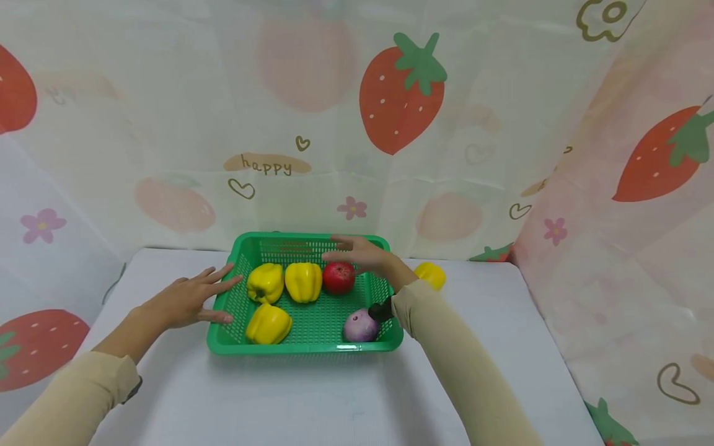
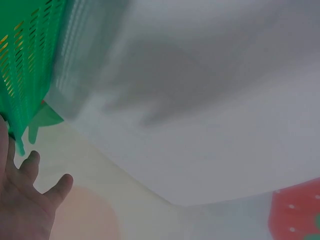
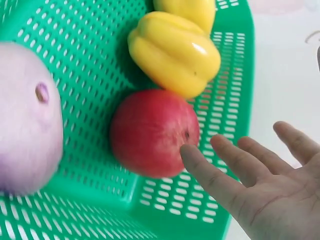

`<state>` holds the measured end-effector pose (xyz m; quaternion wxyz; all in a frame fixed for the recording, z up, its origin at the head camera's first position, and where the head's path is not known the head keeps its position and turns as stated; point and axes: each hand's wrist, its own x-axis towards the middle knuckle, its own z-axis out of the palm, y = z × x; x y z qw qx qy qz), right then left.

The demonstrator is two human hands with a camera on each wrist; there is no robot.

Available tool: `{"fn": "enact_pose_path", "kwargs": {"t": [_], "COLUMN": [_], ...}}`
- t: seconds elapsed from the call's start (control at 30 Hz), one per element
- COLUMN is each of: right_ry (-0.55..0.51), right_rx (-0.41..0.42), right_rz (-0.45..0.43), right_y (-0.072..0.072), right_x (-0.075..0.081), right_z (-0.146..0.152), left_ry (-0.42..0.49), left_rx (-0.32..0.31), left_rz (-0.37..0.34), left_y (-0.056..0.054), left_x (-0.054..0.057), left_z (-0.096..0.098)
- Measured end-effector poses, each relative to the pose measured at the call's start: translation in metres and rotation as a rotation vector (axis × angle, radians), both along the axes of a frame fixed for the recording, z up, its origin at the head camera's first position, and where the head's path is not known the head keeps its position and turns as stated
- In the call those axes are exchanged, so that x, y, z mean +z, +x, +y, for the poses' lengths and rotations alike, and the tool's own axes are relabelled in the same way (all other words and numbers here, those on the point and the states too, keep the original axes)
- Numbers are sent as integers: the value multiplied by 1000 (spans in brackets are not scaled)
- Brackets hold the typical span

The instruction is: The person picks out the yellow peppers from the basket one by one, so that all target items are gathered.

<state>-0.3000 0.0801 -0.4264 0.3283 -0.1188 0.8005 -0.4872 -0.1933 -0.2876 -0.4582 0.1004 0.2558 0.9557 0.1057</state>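
A green perforated basket (image 1: 304, 349) stands on the white-covered table. In it lie three yellow bell peppers, one at the back left (image 1: 265, 282), one beside it (image 1: 304, 282) and one at the front left (image 1: 269, 324). A red round fruit (image 1: 338, 278) sits toward the back right, and a pale purple round vegetable (image 1: 359, 326) at the front right. My left hand (image 1: 186, 298) is at the basket's left rim with fingers spread. Over the red fruit hovers my right hand (image 1: 362, 253), fingers extended; the right wrist view shows its palm (image 3: 285, 200) holding nothing.
Another yellow object (image 1: 431, 275) lies on the table (image 1: 474, 359) right of the basket, partly hidden by my right forearm. Behind the table hangs a strawberry-print cloth (image 1: 334, 186), with more printed cloth along both sides.
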Motion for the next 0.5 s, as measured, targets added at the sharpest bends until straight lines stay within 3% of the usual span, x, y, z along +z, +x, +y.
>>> {"fn": "enact_pose_path", "kwargs": {"t": [0.5], "right_ry": [26], "right_rx": [43], "right_rz": [26], "right_y": [4], "right_x": [-19], "right_z": [-23], "left_ry": [-12], "left_rx": [9], "left_rz": [-1], "left_y": [-1], "left_x": [-2], "left_z": [1]}}
